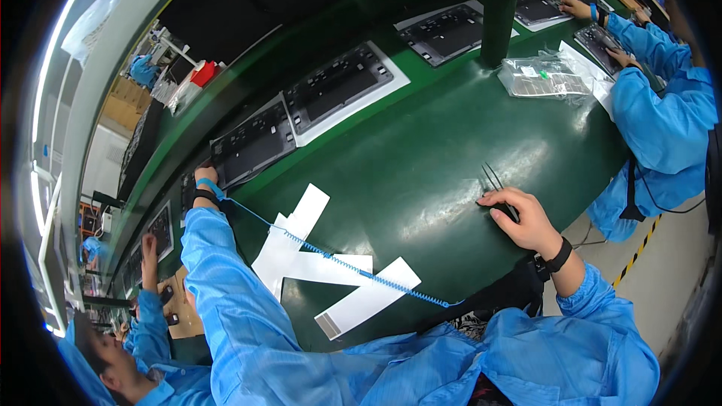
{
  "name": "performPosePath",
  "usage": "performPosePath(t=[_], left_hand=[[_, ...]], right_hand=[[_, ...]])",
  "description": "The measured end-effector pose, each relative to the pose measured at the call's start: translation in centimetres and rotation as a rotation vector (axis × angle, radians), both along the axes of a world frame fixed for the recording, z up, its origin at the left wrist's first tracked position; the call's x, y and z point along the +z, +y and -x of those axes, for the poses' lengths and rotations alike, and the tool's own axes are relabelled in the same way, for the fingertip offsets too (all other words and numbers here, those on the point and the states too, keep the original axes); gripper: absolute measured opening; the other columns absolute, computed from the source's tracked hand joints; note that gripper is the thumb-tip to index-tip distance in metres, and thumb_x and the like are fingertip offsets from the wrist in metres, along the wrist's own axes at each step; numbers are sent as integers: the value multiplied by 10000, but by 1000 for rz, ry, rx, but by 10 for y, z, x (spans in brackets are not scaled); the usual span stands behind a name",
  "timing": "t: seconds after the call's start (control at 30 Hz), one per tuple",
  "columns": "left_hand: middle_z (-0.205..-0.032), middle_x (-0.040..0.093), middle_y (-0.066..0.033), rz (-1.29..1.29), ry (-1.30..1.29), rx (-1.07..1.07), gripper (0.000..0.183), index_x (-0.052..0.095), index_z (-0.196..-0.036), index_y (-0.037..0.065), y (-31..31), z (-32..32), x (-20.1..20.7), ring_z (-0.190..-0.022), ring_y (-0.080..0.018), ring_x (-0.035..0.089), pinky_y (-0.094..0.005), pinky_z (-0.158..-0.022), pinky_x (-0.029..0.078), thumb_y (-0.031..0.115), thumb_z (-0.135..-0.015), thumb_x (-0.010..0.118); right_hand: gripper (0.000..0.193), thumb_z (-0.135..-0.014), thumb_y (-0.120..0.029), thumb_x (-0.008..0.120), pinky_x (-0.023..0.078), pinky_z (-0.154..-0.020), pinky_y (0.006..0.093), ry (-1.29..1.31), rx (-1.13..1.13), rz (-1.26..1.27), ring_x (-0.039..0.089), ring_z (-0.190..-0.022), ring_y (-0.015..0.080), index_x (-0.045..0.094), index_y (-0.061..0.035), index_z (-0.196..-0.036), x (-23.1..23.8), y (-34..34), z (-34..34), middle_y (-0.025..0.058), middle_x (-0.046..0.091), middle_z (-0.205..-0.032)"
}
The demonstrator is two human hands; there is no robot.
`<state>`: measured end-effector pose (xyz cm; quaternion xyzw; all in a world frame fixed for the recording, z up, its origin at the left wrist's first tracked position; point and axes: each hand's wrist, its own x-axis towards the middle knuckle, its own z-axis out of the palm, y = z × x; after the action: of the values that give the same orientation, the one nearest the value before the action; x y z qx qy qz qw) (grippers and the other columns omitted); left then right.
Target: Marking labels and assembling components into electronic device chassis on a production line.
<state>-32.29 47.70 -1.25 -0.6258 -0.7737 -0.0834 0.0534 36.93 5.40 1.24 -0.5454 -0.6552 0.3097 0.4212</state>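
Note:
My right hand (pixel 526 219) is closed round a pair of dark tweezers (pixel 493 177), held over the green table with the tips pointing away from me. My left arm stretches far to the left, and my left hand (pixel 205 175) is at the near left corner of a black flat panel (pixel 252 144) with small pale patches. Its fingers are mostly hidden, so whether it grips anything does not show. A blue coiled cord (pixel 331 257) runs from the left wrist strap across white paper strips (pixel 372 297) lying near me on the table.
More black panels (pixel 338 84) on white sheets line the raised far ledge. A green post (pixel 499 11) rises beside a clear plastic bag of flat parts (pixel 545 79). One co-worker's blue sleeve (pixel 650 98) is at the right; another person's hand (pixel 149 252) is at the left.

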Motion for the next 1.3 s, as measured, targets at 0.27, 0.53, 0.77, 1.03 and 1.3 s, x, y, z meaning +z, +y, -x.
performPosePath(t=[0.27,0.53,0.77,1.03,1.3], left_hand=[[-1257,611,-224,48,199,-114,454,617,-1222,55,-12,-170,32,-1161,-374,591,-447,-997,469,352,-878,632],[-1145,564,-180,190,193,-958,395,570,-1173,15,-78,-362,68,-1077,-381,586,-418,-945,494,197,-839,678],[-1054,577,-202,310,323,-1062,348,510,-1043,10,-64,-394,65,-1026,-392,592,-466,-870,502,324,-906,575],[-1032,585,-184,172,396,-1102,310,481,-1051,23,-61,-402,51,-993,-388,599,-479,-825,513,316,-962,530],[-961,602,-195,116,413,-1124,263,489,-1035,19,-55,-412,44,-912,-393,629,-490,-781,527,263,-950,539]], right_hand=[[212,-838,-2,615,504,-919,382,-1,46,-38,654,-1024,294,665,-31,-1042,-7,3,5,110,702,-1059],[191,-845,-32,615,518,-848,381,-5,24,-108,653,-951,305,659,-45,-1030,-8,-3,-2,113,693,-1014],[171,-854,-61,604,506,-759,391,46,23,-100,626,-862,309,633,-68,-1023,-14,-2,-5,109,655,-948],[174,-862,-31,609,509,-815,385,49,17,-29,637,-915,303,653,-40,-1030,-9,-6,-6,115,679,-981],[138,-876,-91,590,505,-777,396,78,12,-53,630,-906,308,625,-59,-1005,-13,-5,-5,119,647,-937]])
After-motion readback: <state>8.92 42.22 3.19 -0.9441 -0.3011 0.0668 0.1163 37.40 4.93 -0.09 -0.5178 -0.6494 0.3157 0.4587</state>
